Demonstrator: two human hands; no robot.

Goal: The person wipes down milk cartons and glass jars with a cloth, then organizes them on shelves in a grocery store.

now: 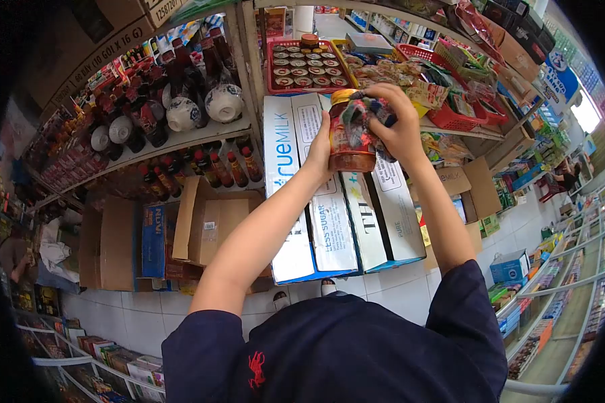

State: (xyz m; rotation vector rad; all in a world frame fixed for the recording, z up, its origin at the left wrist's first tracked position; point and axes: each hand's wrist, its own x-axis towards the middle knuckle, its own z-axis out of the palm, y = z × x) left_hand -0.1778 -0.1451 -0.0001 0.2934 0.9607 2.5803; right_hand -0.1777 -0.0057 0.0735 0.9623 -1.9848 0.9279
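A jar with a yellow lid and red-brown contents is held upright above the white milk cartons. My left hand grips its left side, fingers mostly hidden behind it. My right hand is closed on a dark patterned cloth, which lies against the front and right side of the jar. Just behind the jar stands a red tray of small round-lidded jars.
At the left, a shelf holds dark bottles and white-and-blue ones. Open cardboard boxes stand below it. Red baskets with packets sit at the right. Farther right are curved shelves. A person is at the far left edge.
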